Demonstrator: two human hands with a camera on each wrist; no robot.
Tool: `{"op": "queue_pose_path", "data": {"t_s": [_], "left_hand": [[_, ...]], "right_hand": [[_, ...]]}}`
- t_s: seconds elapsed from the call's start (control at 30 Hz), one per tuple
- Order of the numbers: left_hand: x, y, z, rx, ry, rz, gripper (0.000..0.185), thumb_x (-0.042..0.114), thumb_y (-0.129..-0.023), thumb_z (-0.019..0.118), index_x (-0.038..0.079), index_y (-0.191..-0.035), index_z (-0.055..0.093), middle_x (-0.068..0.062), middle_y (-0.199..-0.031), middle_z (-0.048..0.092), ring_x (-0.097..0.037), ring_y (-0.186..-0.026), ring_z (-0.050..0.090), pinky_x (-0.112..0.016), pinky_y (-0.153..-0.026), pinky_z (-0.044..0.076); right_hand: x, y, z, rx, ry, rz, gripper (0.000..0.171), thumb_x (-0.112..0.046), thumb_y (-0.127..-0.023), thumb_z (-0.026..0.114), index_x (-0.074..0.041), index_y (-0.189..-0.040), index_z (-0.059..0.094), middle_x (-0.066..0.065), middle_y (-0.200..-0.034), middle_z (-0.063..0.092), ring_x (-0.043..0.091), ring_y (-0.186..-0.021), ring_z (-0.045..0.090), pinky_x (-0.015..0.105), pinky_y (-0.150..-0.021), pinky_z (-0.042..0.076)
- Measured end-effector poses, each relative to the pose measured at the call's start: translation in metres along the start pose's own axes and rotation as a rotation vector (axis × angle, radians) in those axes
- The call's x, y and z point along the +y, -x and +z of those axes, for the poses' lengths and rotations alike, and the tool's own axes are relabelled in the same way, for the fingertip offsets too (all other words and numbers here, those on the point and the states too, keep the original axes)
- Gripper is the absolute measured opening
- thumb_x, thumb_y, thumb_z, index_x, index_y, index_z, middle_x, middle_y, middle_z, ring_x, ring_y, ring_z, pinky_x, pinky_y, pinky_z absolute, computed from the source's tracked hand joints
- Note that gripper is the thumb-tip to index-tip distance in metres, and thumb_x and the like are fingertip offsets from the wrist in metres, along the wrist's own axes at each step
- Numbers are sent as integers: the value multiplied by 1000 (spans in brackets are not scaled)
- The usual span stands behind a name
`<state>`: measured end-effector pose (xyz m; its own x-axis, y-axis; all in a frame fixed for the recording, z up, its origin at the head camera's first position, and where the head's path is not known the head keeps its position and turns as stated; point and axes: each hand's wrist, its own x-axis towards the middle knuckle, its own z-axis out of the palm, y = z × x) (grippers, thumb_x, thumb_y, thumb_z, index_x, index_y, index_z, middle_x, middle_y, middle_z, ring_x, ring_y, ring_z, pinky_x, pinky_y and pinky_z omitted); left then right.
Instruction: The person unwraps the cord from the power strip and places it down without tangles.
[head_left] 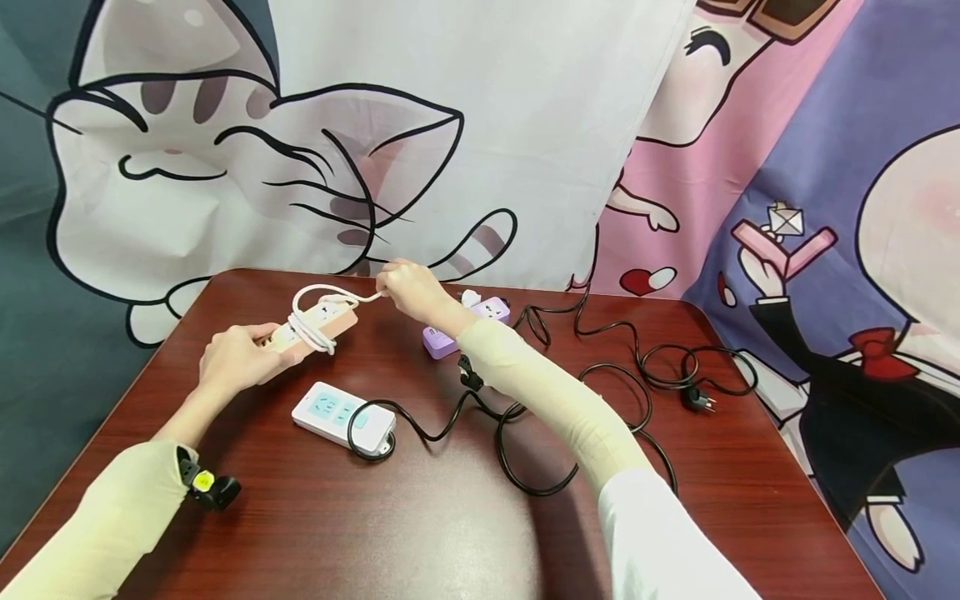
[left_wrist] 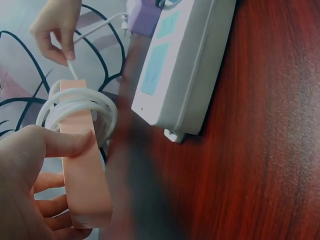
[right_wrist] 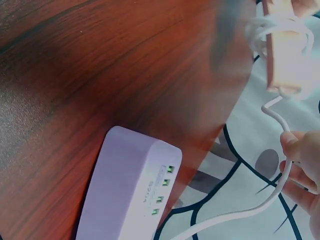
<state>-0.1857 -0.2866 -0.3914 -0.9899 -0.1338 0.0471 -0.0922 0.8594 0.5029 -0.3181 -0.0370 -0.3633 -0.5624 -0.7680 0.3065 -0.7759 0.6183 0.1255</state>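
Observation:
My left hand [head_left: 238, 358] grips an orange and white power strip [head_left: 343, 322] by its near end, over the left side of the table. Several turns of white cord [head_left: 313, 337] are wound around its middle. In the left wrist view the thumb lies across the orange side [left_wrist: 86, 185], fingers beneath. My right hand [head_left: 415, 290] is at the far side, pinching the white cord just past the strip's far end. The right wrist view has that cord [right_wrist: 280, 117] running from the strip through the fingertips and on past the hand.
A white power strip [head_left: 324, 417] with a black cord [head_left: 442, 435] lies nearer me. Behind the right forearm sits a purple power strip [head_left: 438, 343] with USB ports. Black cords and a black plug [head_left: 697, 399] spread over the table's right side. A cartoon curtain [head_left: 540, 150] hangs behind.

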Motion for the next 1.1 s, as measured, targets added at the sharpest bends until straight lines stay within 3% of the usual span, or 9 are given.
{"op": "queue_pose_path", "data": {"t_s": [0.3, 0.43, 0.6, 1.1], "left_hand": [[-8, -1, 7, -4, -6, -39, 62, 44, -77, 72, 11, -129, 60, -25, -106, 65, -34, -81, 55, -37, -56, 38], [-11, -2, 8, 5, -8, -65, 69, 49, -77, 71, 9, -132, 58, -28, -115, 62, -41, -87, 57, -43, -60, 41], [-15, -2, 8, 26, -11, -96, 76, 56, -79, 67, 6, -135, 53, -33, -122, 57, -46, -95, 55, -50, -66, 42], [-24, -4, 5, 114, 14, -167, 77, 57, -80, 64, 5, -136, 52, -32, -120, 58, -48, -96, 54, -51, -68, 40]], "right_hand": [[6, 4, -7, 46, 24, 17, 9, -12, -91, 63, -15, -92, 71, -4, -94, 68, 14, -93, 60, 26, -75, 53], [8, 9, -10, 74, 16, -9, 8, -13, -90, 64, -15, -90, 71, -3, -93, 67, 14, -92, 59, 25, -76, 52], [10, 13, -13, 96, -9, -41, 6, -13, -89, 65, -14, -90, 71, -3, -94, 68, 14, -91, 59, 24, -79, 52], [13, 17, -12, 132, -15, -88, 8, -9, -90, 63, -12, -87, 70, -1, -90, 68, 15, -87, 58, 24, -77, 50]]}}
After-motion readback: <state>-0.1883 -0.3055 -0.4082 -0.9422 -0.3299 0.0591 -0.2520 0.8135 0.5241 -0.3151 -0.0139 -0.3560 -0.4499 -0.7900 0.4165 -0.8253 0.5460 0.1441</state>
